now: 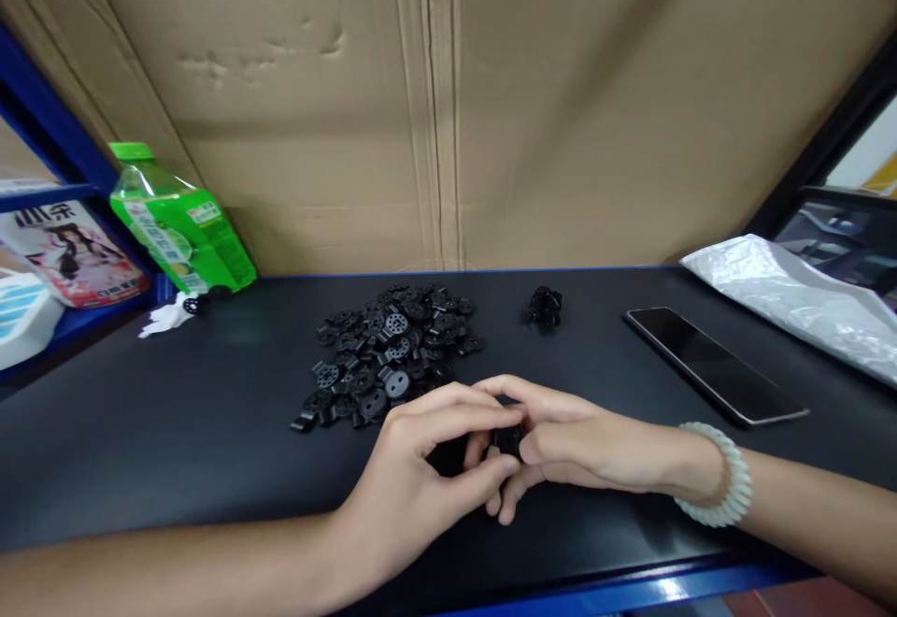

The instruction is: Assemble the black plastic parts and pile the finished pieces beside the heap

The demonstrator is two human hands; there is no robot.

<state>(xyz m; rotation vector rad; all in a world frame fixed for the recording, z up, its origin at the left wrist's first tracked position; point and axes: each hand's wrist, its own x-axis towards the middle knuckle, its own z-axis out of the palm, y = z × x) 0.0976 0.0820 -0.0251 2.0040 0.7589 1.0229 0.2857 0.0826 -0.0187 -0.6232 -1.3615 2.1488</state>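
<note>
My left hand (434, 467) and my right hand (575, 439) meet in front of me, both closed around a small black plastic clip (505, 441). Fingers cover most of the clip, so its full shape is hidden. The left thumb and fingers pinch it from the left, while the right thumb and fingers grip it from the right. Just beyond the left hand lies a heap of black plastic clips (396, 348), many with round, perforated discs and short tabs. A pale coiled band circles my right wrist.
A small black bundle (545, 307) lies right of the heap. Farther right are a phone (715, 365) and a silvery plastic bag (791, 290). A green-labelled bottle (182, 220) and crumpled white tissue (166, 316) sit at left. Cardboard (575, 112) stands behind the black table (175, 430).
</note>
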